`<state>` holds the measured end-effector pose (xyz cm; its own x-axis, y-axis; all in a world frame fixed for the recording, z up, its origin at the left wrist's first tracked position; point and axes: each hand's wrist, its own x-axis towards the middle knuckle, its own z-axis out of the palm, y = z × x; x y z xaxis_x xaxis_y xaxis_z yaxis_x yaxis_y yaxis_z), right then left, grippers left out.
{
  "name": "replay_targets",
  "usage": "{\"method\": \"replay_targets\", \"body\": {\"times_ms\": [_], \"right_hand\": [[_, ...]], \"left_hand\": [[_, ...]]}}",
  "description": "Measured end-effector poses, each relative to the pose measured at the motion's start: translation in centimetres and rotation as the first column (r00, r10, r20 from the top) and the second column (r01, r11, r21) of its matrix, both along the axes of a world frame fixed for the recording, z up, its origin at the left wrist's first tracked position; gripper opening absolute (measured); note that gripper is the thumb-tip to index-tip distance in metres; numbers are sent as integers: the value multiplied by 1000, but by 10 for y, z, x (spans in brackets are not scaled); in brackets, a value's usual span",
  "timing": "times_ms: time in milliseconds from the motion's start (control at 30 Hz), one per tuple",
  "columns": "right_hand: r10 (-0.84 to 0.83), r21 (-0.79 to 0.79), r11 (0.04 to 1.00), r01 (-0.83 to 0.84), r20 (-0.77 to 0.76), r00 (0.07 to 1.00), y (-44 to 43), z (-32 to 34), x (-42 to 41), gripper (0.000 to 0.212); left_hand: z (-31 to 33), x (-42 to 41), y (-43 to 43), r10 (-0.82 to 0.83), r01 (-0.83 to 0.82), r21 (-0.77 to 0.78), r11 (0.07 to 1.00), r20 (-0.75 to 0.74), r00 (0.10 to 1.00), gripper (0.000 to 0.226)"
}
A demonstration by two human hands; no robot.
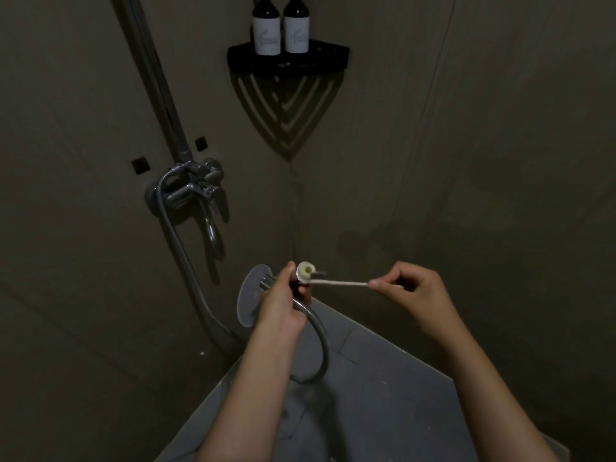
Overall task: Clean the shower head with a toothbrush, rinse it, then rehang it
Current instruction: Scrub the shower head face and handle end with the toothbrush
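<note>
My left hand (pixel 283 301) grips the handle of the chrome shower head (pixel 248 298), whose round face shows to the left of my fingers. A pale round cap (pixel 306 271) sits at the top of the handle. My right hand (pixel 413 290) pinches a white toothbrush (pixel 340 283) by its handle. The brush end reaches left and touches the shower head just below the pale cap. The metal hose (pixel 318 341) loops down from my left hand.
The chrome mixer tap (pixel 196 191) and riser pipe (pixel 156 81) are mounted on the left wall. A black corner shelf (pixel 288 60) above holds two dark bottles (pixel 280 26). Grey floor tiles (pixel 383 395) lie below my arms.
</note>
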<state>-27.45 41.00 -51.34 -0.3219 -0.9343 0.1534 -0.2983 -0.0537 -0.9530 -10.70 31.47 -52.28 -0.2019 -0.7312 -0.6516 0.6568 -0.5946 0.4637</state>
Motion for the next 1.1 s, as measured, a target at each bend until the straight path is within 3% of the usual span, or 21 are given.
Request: {"method": "replay_targets", "body": {"times_ms": [100,333,433,567,700,767,933,1100], "right_hand": [[31,20,999,-31,-21,999,-6,-1,12,17],[-113,-10,994,113,-24,993,-1,-11,-4,21],[-91,19,996,90,54,994,2,-9,-6,25],[28,185,981,-55,146,989,0,-9,9,16],[131,187,966,-176,231,964,0,-10,24,10],[150,159,969,-189,233,961,-2,-8,27,10],[141,128,977,-169,205,968,-5,-4,27,12],[199,188,948,-256,278,940,-4,-4,29,15]], "left_hand": [[2,-3,2,-14,14,5,1000,-22,1000,24],[1,3,3,-17,18,23,1000,-71,997,20],[4,6,3,-22,24,19,1000,-99,995,20],[4,6,1,20,13,101,995,-321,947,18],[-2,6,-3,32,84,180,980,-560,828,33],[-3,3,-2,20,93,167,982,-570,821,41],[-3,0,-2,42,60,156,986,-575,817,33],[2,-1,-2,71,-20,105,994,-513,855,24]]}}
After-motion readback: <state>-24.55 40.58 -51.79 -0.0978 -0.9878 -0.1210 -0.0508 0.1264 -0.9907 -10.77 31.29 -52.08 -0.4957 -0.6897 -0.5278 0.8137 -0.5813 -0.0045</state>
